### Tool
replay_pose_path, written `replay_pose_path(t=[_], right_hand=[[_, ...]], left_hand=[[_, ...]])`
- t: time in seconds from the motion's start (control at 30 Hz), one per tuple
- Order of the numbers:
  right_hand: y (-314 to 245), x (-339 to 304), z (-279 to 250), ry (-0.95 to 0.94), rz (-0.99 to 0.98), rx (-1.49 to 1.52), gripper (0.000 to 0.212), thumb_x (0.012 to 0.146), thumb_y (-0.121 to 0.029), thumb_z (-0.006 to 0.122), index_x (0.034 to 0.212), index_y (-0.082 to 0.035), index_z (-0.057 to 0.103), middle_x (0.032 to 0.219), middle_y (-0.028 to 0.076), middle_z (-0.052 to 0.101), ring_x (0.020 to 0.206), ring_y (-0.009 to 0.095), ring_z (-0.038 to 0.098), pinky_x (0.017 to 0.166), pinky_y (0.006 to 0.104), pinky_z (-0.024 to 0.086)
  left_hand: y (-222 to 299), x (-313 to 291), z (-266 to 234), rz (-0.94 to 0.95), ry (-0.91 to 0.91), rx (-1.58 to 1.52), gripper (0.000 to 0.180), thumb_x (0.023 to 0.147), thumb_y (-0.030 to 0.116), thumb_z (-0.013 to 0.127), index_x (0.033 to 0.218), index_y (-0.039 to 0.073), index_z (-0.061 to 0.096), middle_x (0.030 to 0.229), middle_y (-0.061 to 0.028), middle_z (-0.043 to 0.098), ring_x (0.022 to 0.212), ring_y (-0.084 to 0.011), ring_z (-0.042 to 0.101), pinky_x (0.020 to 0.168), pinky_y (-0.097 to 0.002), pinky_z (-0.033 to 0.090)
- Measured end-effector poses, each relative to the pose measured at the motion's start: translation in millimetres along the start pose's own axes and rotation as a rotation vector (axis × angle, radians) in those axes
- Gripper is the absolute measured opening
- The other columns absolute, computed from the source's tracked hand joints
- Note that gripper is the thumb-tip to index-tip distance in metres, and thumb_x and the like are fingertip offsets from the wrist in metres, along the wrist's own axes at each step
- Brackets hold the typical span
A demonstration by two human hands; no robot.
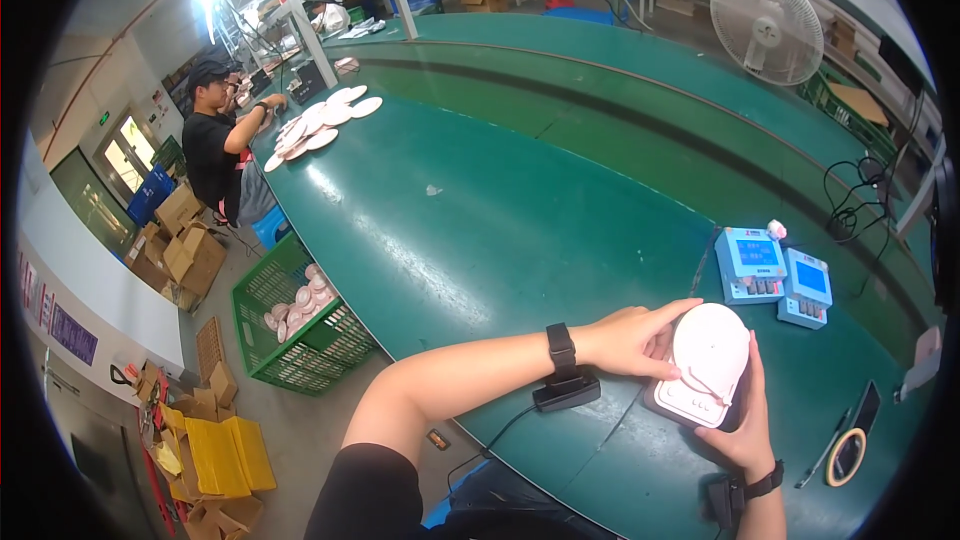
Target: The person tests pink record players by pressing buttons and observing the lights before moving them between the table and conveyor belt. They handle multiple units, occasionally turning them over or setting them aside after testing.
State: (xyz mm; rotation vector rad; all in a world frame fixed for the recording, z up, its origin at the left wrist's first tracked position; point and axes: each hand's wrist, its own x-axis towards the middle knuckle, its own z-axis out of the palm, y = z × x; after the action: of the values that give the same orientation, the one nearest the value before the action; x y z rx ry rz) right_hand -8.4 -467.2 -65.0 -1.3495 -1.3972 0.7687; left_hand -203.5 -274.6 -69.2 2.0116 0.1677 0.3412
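Both of my hands are around a white device (pixel 710 345) with a round, disc-like top and a flat lower panel with small round marks or holes. A dark base shows under its lower edge, and a thin cord or line crosses the panel. My left hand (pixel 645 338) grips the device's left side, with the thumb near the panel. On its right side my right hand (pixel 748 425) has its fingers along the edge and the thumb at the lower corner. Exactly what kind of device it is, I cannot tell.
Two light-blue boxes with screens (pixel 752 265) stand behind my hands. A tape roll (pixel 846 457) lies at the right on the green table (pixel 480 210). Farther left are a pile of white discs (pixel 318 125), a seated co-worker (pixel 215 140) and a green crate (pixel 300 340) of pinkish-white parts.
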Motion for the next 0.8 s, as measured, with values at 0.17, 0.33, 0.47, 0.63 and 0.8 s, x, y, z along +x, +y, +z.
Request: replay_pose_path(t=[0.17, 0.33, 0.47, 0.63, 0.8], right_hand=[[-5.3, 1.1, 2.2, -0.003, 0.022, 0.050, 0.124, 0.054, -0.022, 0.081, 0.152, -0.001, 0.009, 0.151, 0.021, 0.028, 0.140, 0.032, 0.031, 0.116, 0.0412, 0.023], [-3.3, 0.4, 0.7, -0.019, 0.011, 0.019, 0.125, 0.055, -0.025, 0.083, 0.152, -0.002, 0.008, 0.151, 0.020, 0.028, 0.141, 0.032, 0.030, 0.116, 0.0411, 0.023], [-1.9, -0.2, 0.0, -0.018, 0.019, 0.023, 0.127, 0.056, -0.031, 0.086, 0.153, -0.003, 0.008, 0.152, 0.019, 0.026, 0.142, 0.030, 0.028, 0.116, 0.0408, 0.022], [-4.0, 0.6, 1.5, -0.016, 0.018, 0.027, 0.127, 0.056, -0.031, 0.086, 0.153, -0.003, 0.008, 0.152, 0.020, 0.027, 0.142, 0.031, 0.028, 0.116, 0.0408, 0.021], [-1.2, 0.5, -0.3, -0.018, 0.002, 0.007, 0.126, 0.053, -0.022, 0.083, 0.152, -0.002, 0.008, 0.151, 0.021, 0.027, 0.141, 0.032, 0.030, 0.117, 0.0419, 0.022]], left_hand=[[1.2, -1.4, -0.1, 0.008, 0.004, 0.017, 0.099, 0.079, 0.026, 0.076, 0.152, 0.007, 0.013, 0.069, -0.0039, 0.060, 0.058, -0.0130, 0.058, 0.057, -0.0259, 0.046], [4.2, -3.1, 0.1, -0.001, 0.008, 0.021, 0.099, 0.079, 0.026, 0.076, 0.152, 0.006, 0.012, 0.069, -0.0036, 0.060, 0.058, -0.0121, 0.058, 0.057, -0.0255, 0.046], [3.9, -1.5, -0.1, -0.006, -0.001, 0.014, 0.099, 0.079, 0.025, 0.076, 0.152, 0.006, 0.012, 0.070, -0.0036, 0.060, 0.058, -0.0117, 0.058, 0.057, -0.0252, 0.047], [3.6, -2.7, -0.3, -0.003, 0.004, 0.012, 0.098, 0.080, 0.025, 0.076, 0.152, 0.006, 0.011, 0.071, -0.0038, 0.061, 0.058, -0.0115, 0.058, 0.058, -0.0249, 0.047], [4.6, -2.1, -0.7, -0.022, -0.008, 0.004, 0.098, 0.080, 0.024, 0.075, 0.152, 0.007, 0.011, 0.072, -0.0038, 0.061, 0.058, -0.0113, 0.058, 0.058, -0.0249, 0.047]])
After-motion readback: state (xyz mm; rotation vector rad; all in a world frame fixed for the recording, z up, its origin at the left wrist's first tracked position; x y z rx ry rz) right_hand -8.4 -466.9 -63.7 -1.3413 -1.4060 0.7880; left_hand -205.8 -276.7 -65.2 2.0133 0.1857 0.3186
